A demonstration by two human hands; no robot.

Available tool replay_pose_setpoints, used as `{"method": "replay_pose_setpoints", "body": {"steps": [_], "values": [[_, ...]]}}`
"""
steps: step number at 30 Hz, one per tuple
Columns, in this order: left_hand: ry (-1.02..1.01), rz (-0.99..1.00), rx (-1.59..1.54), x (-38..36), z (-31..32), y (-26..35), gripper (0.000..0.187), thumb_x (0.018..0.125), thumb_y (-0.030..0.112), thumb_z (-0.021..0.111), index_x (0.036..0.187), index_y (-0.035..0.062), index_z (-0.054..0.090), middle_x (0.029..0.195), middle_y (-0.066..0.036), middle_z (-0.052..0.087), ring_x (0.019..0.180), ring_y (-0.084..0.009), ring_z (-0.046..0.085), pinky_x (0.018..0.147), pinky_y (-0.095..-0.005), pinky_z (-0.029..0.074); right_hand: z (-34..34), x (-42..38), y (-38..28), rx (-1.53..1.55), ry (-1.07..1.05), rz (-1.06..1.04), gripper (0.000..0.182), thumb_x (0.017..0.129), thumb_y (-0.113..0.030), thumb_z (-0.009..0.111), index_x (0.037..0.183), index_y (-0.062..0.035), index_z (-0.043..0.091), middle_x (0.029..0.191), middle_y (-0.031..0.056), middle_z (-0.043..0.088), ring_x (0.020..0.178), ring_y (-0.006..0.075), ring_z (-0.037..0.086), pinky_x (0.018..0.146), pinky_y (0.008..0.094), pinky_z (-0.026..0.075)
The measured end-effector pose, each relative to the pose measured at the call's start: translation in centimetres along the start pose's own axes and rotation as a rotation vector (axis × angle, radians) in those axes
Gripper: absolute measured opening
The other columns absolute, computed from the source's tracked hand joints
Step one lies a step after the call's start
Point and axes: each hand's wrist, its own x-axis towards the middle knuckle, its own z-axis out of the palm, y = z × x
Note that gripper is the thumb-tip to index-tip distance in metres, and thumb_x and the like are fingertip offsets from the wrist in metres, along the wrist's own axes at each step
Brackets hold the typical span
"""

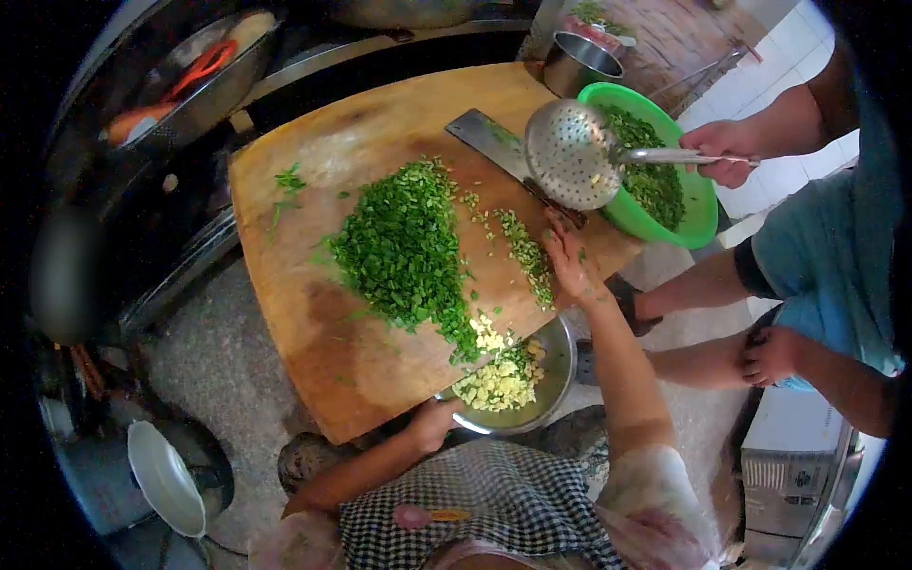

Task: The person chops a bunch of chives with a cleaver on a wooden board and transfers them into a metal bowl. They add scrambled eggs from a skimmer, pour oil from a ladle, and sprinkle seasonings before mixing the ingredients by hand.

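Note:
My left hand (pixel 433 424) is closed on the rim of a metal bowl (pixel 560 380), held under the near edge of the wooden board (pixel 313 323). The bowl holds pale yellow chopped pieces (pixel 503 382) mixed with green bits. My right hand (pixel 570 256) lies on the board with fingers spread, beside a strip of finely chopped pale green pieces (pixel 525 252). A large heap of chopped greens (pixel 404 247) covers the board's middle. Just beyond my right hand rests a cleaver (pixel 489 142), its handle partly hidden below the skimmer.
Another person's hand (pixel 727 152) holds a perforated skimmer (pixel 573 152) over the board's right edge. Behind it is a green basin (pixel 701 204) of chopped greens, with a metal pot (pixel 581 63) nearby. A wok (pixel 204 90) stands at upper left, a white-rimmed pot (pixel 166 475) at lower left.

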Motion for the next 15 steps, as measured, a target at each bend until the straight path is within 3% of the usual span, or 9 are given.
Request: {"method": "replay_pose_setpoints", "body": {"steps": [1,3,4,6,9,10,12,13,15], "values": [[-0.036,0.006,0.005,-0.3,0.0,0.2,0.042,0.075,0.004,0.058,0.114,0.0017,0.044,0.108,-0.010,0.052,0.095,-0.0222,0.057,0.077,-0.0349,0.051,-1.7,1.3,-1.9,0.127,-0.062,0.057,0.037,0.089,-0.018,0.042,0.121,0.0005,0.043,0.134,0.0169,0.038,0.115,0.0308,0.044,0.085,0.0382,0.045],[-0.107,0.014,0.014,-0.7,0.1,0.6,0.041,0.075,0.005,0.058,0.114,-0.0006,0.045,0.109,-0.011,0.052,0.095,-0.0218,0.056,0.077,-0.0335,0.049,-1.8,2.6,-2.7,-0.190,0.103,-0.121,0.039,0.090,-0.021,0.041,0.125,-0.0024,0.043,0.134,0.0168,0.038,0.121,0.0311,0.040,0.094,0.0385,0.038],[-0.074,0.072,0.118,-0.6,0.0,0.8,0.041,0.075,0.006,0.058,0.113,-0.0013,0.045,0.109,-0.011,0.052,0.095,-0.0214,0.055,0.078,-0.0329,0.048,-0.7,2.8,-2.4,-0.634,0.326,-0.357,0.040,0.091,-0.025,0.041,0.126,-0.0048,0.045,0.131,0.0172,0.042,0.121,0.0315,0.040,0.098,0.0389,0.033],[-0.002,0.164,0.328,-0.8,-0.2,0.5,0.040,0.076,0.008,0.059,0.113,-0.0028,0.046,0.107,-0.011,0.052,0.095,-0.0207,0.054,0.079,-0.0316,0.045,0.3,2.1,-2.7,-0.730,0.398,-0.596,0.040,0.091,-0.025,0.040,0.126,-0.0066,0.047,0.129,0.0170,0.045,0.122,0.0322,0.039,0.103,0.0398,0.027],[-0.077,0.282,0.398,1.9,-3.3,-3.1,0.042,0.077,0.011,0.059,0.114,-0.0031,0.045,0.109,-0.011,0.050,0.091,-0.0199,0.053,0.078,-0.0307,0.044,-2.1,-0.7,-5.2,0.296,-0.071,-0.472,0.036,0.092,-0.019,0.037,0.123,-0.0044,0.048,0.132,0.0150,0.043,0.125,0.0328,0.036,0.105,0.0416,0.025],[-0.054,0.061,0.161,1.6,-2.4,-2.3,0.042,0.077,0.010,0.058,0.115,-0.0026,0.044,0.110,-0.011,0.050,0.091,-0.0200,0.054,0.077,-0.0309,0.045,-2.0,-2.2,-5.4,0.338,-0.128,-0.461,0.036,0.091,-0.018,0.037,0.122,-0.0040,0.048,0.132,0.0149,0.044,0.125,0.0325,0.036,0.105,0.0424,0.025],[-0.006,0.010,0.063,-0.4,-0.5,-1.0,0.031,0.079,0.009,0.055,0.109,-0.0007,0.053,0.106,-0.010,0.056,0.093,-0.0197,0.056,0.080,-0.0324,0.046,-2.0,-5.5,-5.9,0.415,-0.221,-0.456,0.035,0.091,-0.018,0.037,0.121,-0.0031,0.049,0.131,0.0145,0.045,0.125,0.0319,0.037,0.106,0.0440,0.024],[0.018,0.007,0.018,-0.6,0.2,-0.3,0.027,0.080,0.008,0.054,0.106,0.0003,0.057,0.104,-0.009,0.059,0.095,-0.0195,0.057,0.081,-0.0332,0.046,-1.7,-7.3,-6.7,0.735,-0.275,-0.288,0.035,0.091,-0.018,0.038,0.121,-0.0029,0.049,0.129,0.0148,0.047,0.124,0.0316,0.038,0.106,0.0450,0.023],[-0.062,0.162,0.161,-0.7,0.1,0.1,0.029,0.080,0.008,0.054,0.108,-0.0002,0.055,0.105,-0.009,0.059,0.095,-0.0194,0.057,0.082,-0.0334,0.046,-2.4,-8.8,-7.7,0.589,-0.203,-0.393,0.036,0.091,-0.019,0.039,0.122,-0.0035,0.048,0.128,0.0140,0.048,0.121,0.0316,0.043,0.106,0.0443,0.024]]}}
